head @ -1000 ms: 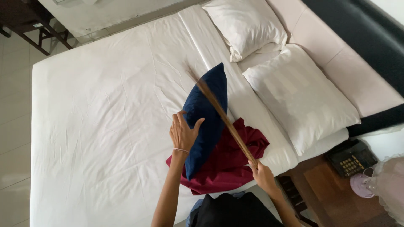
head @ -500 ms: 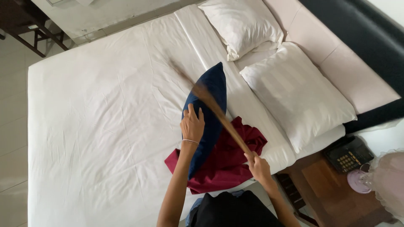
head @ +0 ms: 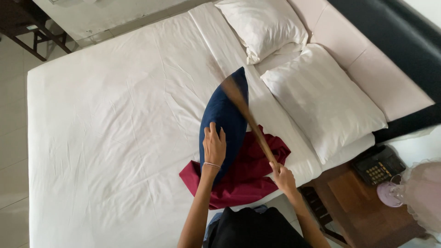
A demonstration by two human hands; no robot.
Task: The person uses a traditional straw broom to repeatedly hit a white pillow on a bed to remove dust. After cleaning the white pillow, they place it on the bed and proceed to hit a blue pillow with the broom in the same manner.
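Note:
A navy blue cushion (head: 225,115) stands on edge on the white bed sheet (head: 115,115). My left hand (head: 214,146) rests flat on its near side, fingers spread, a thin bracelet at the wrist. My right hand (head: 282,177) grips the lower end of a long brown stick (head: 250,124), whose blurred far end lies across the top of the cushion. A dark red cloth (head: 248,172) lies crumpled on the bed under and beside the cushion.
Two white pillows (head: 321,98) (head: 262,25) lie at the head of the bed by a dark headboard (head: 390,41). A wooden bedside table (head: 363,197) at the right carries a telephone (head: 377,165) and a lamp (head: 420,193). A dark chair (head: 23,27) stands at top left.
The stick has swung from pointing up-left down onto the cushion's top. My left hand has slid a little up the cushion's side. The view has shifted slightly.

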